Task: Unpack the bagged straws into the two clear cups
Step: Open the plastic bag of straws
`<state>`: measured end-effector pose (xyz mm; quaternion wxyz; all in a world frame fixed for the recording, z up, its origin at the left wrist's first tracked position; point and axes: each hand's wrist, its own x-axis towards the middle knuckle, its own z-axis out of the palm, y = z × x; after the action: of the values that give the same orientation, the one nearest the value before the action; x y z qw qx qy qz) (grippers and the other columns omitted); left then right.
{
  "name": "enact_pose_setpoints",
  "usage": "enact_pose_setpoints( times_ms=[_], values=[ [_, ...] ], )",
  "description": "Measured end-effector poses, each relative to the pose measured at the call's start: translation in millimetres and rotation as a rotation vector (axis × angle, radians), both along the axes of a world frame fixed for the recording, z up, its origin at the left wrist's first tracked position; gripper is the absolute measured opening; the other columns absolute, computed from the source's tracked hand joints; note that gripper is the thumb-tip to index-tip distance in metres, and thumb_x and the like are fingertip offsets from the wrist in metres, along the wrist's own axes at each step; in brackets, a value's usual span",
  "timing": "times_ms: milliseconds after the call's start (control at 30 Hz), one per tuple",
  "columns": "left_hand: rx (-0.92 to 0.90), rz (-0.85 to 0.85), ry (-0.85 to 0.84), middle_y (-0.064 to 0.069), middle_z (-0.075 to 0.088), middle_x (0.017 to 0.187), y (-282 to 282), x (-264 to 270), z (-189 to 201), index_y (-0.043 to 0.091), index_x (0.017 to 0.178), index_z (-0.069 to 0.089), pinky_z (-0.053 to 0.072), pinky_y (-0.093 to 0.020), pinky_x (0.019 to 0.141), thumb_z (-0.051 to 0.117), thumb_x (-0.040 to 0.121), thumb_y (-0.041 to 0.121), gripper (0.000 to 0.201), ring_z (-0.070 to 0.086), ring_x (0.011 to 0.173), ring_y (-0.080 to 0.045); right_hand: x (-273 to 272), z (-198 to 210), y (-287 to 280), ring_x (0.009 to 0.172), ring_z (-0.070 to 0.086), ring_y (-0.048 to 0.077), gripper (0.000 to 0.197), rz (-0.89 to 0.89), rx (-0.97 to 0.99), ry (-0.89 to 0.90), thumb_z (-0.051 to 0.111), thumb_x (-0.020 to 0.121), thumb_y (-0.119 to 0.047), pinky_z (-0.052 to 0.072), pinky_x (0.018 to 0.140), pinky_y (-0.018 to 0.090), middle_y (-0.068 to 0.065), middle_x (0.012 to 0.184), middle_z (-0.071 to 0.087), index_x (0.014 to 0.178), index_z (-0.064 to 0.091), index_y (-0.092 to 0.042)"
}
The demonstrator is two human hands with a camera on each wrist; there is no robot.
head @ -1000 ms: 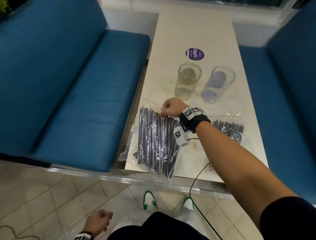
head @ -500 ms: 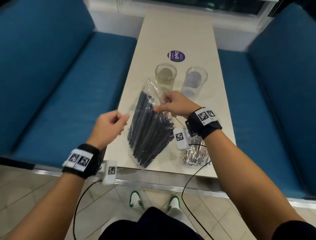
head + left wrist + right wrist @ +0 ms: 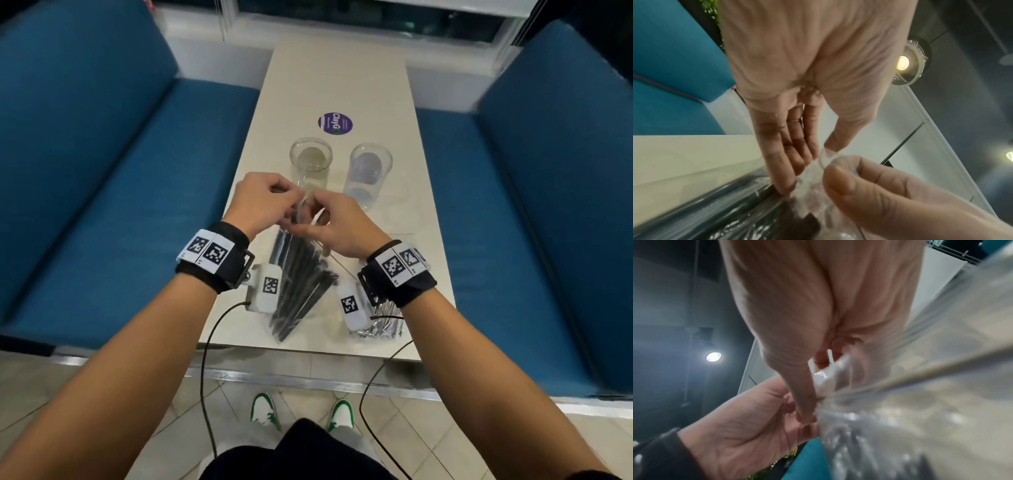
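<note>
both the left hand [image 3: 263,202] and right hand [image 3: 337,224] pinch the thin, slippery mouth of the bag of black straws [image 3: 298,284], likely light, hanging at 6 o'clock from the two clear cups [image 3: 311,161].

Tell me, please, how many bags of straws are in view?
2. One bag is held up over the table's near end, both hands pinching its top. The other bag lies flat near the front right corner, partly hidden behind the right wrist.

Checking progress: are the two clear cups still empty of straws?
Yes. Both clear cups stand upright, empty; the black straws remain bagged.
</note>
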<state>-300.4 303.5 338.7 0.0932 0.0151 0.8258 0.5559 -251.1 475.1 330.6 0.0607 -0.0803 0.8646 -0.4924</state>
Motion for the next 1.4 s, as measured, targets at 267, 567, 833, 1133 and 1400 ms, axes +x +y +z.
enact_pose_setpoints(
  times_ms=[267,567,833,1133,1400],
  values=[
    [0.029,-0.024,0.045,-0.015,0.075,0.08,5.3,-0.1,3.2,0.009,0.092,0.081,0.069,-0.046,0.068,0.068,0.105,0.014,0.019,0.074,0.072,-0.025,-20.4,11.6,0.2,0.061,0.073,0.027,0.048,-0.213,-0.153,-0.22,0.053,0.105,-0.051,0.058,0.051,0.037,0.012,0.088,0.072,0.106,0.066,-0.004],
    [0.033,-0.084,0.131,-0.025,0.077,0.088,0.1,-6.4,14.7,0.011,0.097,0.083,0.069,-0.041,0.07,0.072,0.103,0.013,0.012,0.077,0.075,-0.031,-39.7,26.4,-5.1,0.056,0.073,0.029,0.025,-0.225,-0.032,-0.109,0.051,0.105,-0.023,0.058,0.046,0.036,0.014,0.077,0.069,0.091,0.06,-0.005],
    [0.046,-0.061,0.121,-0.005,0.081,0.082,-1.5,-7.9,11.4,0.013,0.09,0.085,0.069,-0.038,0.07,0.085,0.092,0.017,0.004,0.079,0.069,-0.021,-43.6,29.0,-9.0,0.053,0.073,0.028,0.033,-0.202,0.042,-0.065,0.049,0.106,-0.028,0.061,0.046,0.044,0.017,0.077,0.068,0.094,0.06,0.0],
    [0.101,-0.067,0.087,-0.009,0.076,0.08,-0.7,-15.9,4.2,0.011,0.09,0.08,0.069,-0.042,0.073,0.075,0.1,0.012,0.011,0.073,0.069,-0.013,-47.2,32.0,-7.8,0.06,0.073,0.033,0.025,-0.163,0.014,-0.081,0.046,0.108,-0.022,0.062,0.05,0.053,0.017,0.081,0.064,0.097,0.055,-0.002],
    [0.111,-0.085,0.105,-0.012,0.074,0.08,0.3,-16.8,3.4,0.008,0.093,0.079,0.069,-0.04,0.072,0.072,0.102,0.009,0.012,0.071,0.068,-0.016,-50.6,34.4,-8.4,0.059,0.072,0.037,0.025,-0.189,-0.075,-0.173,0.051,0.107,-0.028,0.062,0.051,0.055,0.018,0.08,0.064,0.094,0.057,-0.007]
  ],
)
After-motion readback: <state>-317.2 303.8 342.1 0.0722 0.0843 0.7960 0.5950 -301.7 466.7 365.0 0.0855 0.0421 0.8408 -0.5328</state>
